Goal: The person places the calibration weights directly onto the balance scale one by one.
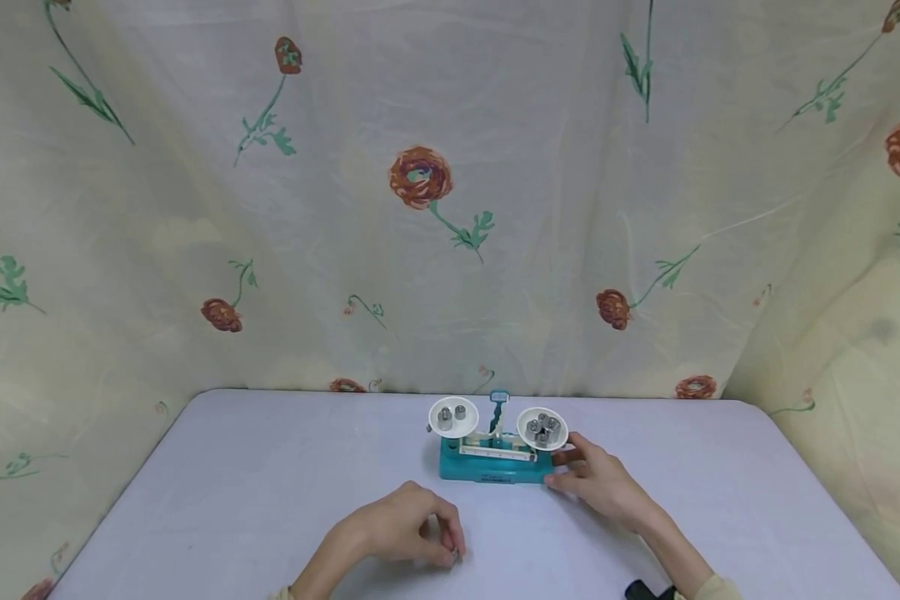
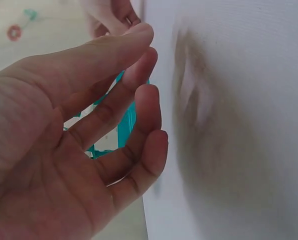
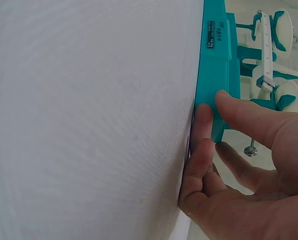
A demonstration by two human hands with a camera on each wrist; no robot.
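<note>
A teal balance scale (image 1: 495,472) stands towards the far side of the table. Its left white pan (image 1: 466,429) bears two small metal weights (image 1: 445,416); several more metal weights (image 1: 543,427) lie in the right pan (image 1: 526,418), which sits a little lower. My right hand (image 1: 607,485) grips the right end of the base between thumb (image 3: 244,112) and fingers. Nearer to me, my left hand (image 1: 401,529) is just over the tabletop, thumb and index finger pinching a tiny grey metal piece (image 1: 455,556). That piece is hidden in the left wrist view.
The white-covered table (image 1: 270,467) reaches back to a hanging flowered cloth (image 1: 525,208), which also closes in the sides. A black object (image 1: 639,590) shows beside the right wrist at the bottom edge. A metal adjusting knob (image 3: 250,150) sticks out from the scale's right end.
</note>
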